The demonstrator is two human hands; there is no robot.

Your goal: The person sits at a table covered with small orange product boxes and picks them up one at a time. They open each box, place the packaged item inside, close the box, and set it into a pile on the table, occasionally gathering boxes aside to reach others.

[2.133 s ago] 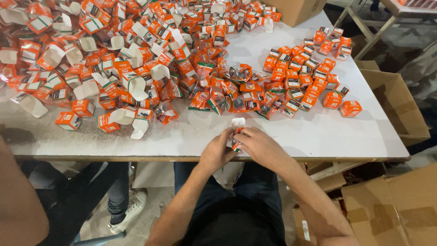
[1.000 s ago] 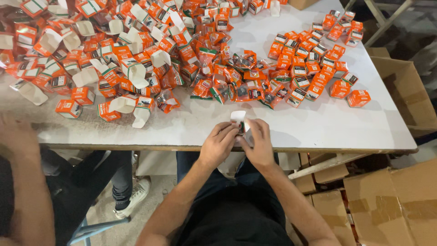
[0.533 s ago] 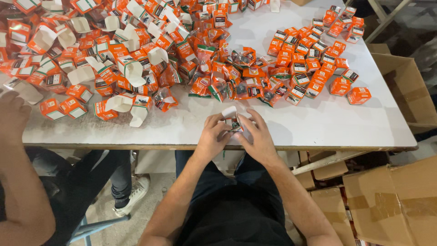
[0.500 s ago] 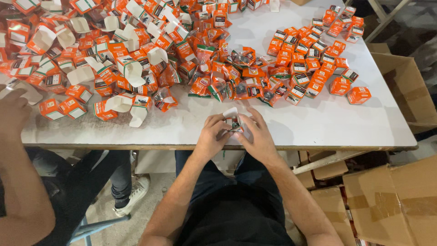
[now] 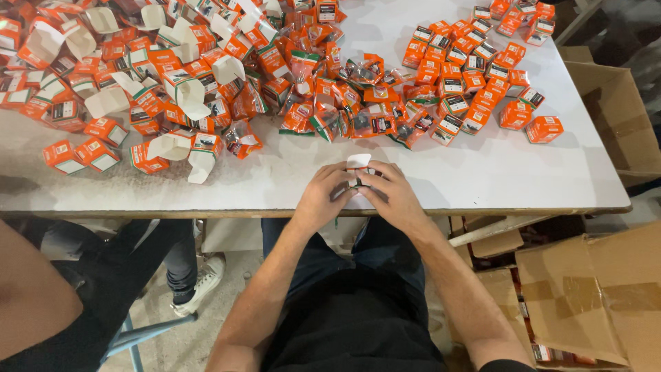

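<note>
A small box [image 5: 359, 165] with its white flap up sits between both hands at the near edge of the worktop [image 5: 482, 172], just in front of the person's body. A dark part seems to be going into it, though the fingers hide most of it.

To do this well, I judge the box should be kept square and its mouth open while the part is eased in, with no crushing of the thin card walls, and the flap left free until the contents are fully seated.

The left hand [image 5: 322, 195] curls round the box's left side, fingers bent, grasping it. The right hand [image 5: 392, 193] closes on it from the right, thumb and fingertips pinching near the flap. Both wrists rest at the worktop's edge, forearms angling in from the lap.

Beyond lie sealed packets [image 5: 358, 117], closed boxes [image 5: 482, 76] to the right, and open boxes [image 5: 138, 76] to the left. Cartons [image 5: 592, 296] stand by the floor. Another person's leg [image 5: 138, 255] shows at left.
</note>
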